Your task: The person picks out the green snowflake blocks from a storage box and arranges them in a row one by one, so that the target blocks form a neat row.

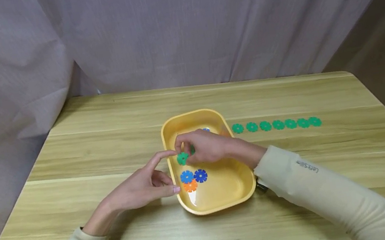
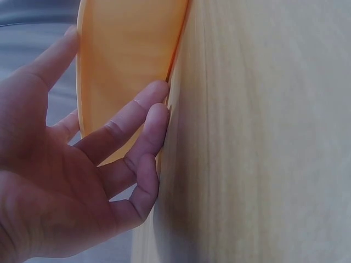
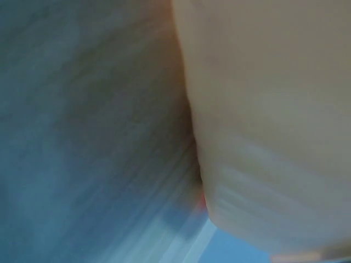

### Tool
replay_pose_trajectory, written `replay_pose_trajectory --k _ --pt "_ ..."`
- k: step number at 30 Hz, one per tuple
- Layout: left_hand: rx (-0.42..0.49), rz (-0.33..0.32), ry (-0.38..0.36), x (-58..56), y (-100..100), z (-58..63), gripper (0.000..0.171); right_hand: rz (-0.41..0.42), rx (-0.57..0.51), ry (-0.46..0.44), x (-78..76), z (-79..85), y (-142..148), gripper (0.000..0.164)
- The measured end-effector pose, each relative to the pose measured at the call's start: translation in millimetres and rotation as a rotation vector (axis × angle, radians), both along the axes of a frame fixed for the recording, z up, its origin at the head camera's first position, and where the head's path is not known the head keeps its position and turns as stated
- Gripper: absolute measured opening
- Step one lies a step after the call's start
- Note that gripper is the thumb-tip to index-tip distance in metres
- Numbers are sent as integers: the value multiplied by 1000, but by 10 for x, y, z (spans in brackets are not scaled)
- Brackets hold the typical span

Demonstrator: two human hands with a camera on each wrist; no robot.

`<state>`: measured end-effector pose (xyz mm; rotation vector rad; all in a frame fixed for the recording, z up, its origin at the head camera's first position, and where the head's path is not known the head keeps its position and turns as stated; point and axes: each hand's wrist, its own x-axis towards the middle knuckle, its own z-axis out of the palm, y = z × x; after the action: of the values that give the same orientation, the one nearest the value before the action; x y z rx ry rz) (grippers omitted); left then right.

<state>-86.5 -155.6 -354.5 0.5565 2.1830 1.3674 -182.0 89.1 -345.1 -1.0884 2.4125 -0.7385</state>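
My right hand reaches into a yellow plastic tray, with its index finger and thumb pinching a green notched disc. Another bit of green shows partly hidden under the fingers. At the tray's left side, my left hand touches the rim with index finger and thumb. The left wrist view shows the other fingers of that hand loosely bent beside the tray's outer wall. Inside the tray lie a light blue disc, a dark blue disc and an orange disc. A sleeve fills much of the right wrist view.
Several green discs lie in a row on the wooden table, right of the tray. One more blue piece peeks out behind the right hand. A grey curtain hangs along the table's back edge.
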Motion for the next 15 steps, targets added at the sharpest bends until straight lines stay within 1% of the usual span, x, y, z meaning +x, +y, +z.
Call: replay_pose_trajectory --k 3,6,11,15 --pt "4 -3 4 7 1 5 81 2 -2 -6 16 12 0 32" --pt "-2 4 -7 11 1 11 81 -22 -29 -37 35 26 0 30" --pt "-12 6 -17 9 0 13 82 -113 -104 -114 68 80 18 23" --pt "-14 5 -9 8 2 11 82 -173 -157 -156 79 143 52 22"
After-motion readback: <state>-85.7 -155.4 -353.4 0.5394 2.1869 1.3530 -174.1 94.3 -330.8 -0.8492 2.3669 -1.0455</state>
